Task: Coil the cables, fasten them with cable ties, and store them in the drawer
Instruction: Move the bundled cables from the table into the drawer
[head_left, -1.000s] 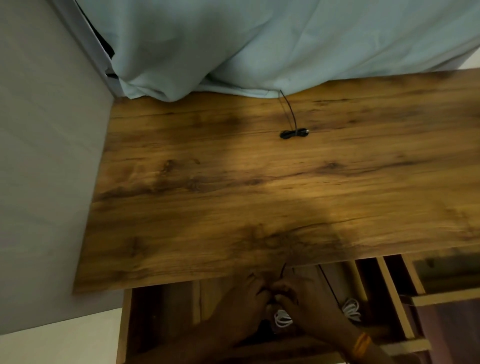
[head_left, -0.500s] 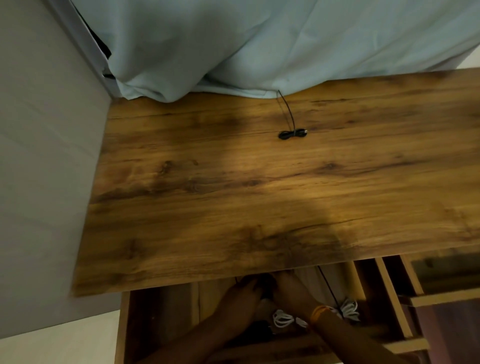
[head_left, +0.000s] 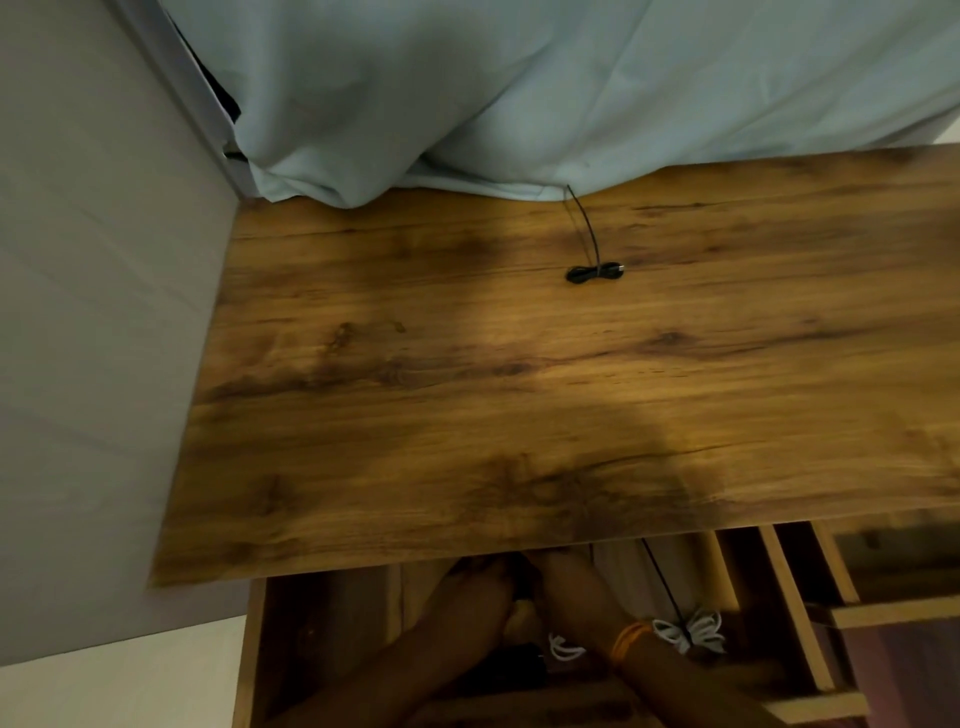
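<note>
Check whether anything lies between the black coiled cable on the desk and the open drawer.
Nothing visible does: only bare desktop separates the black coiled cable from the drawer. A thin black strand runs from it up to the curtain; whether that tethers it cannot be told.

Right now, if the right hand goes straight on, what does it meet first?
The right hand points into the drawer, under the desktop. Beyond is hidden; probably the drawer's back.

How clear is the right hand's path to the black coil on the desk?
Probably yes. The right hand is down in the drawer, fingertips hidden under the desk edge, so it must pull out first. Above, only bare wood lies between that edge and the black coil.
</note>
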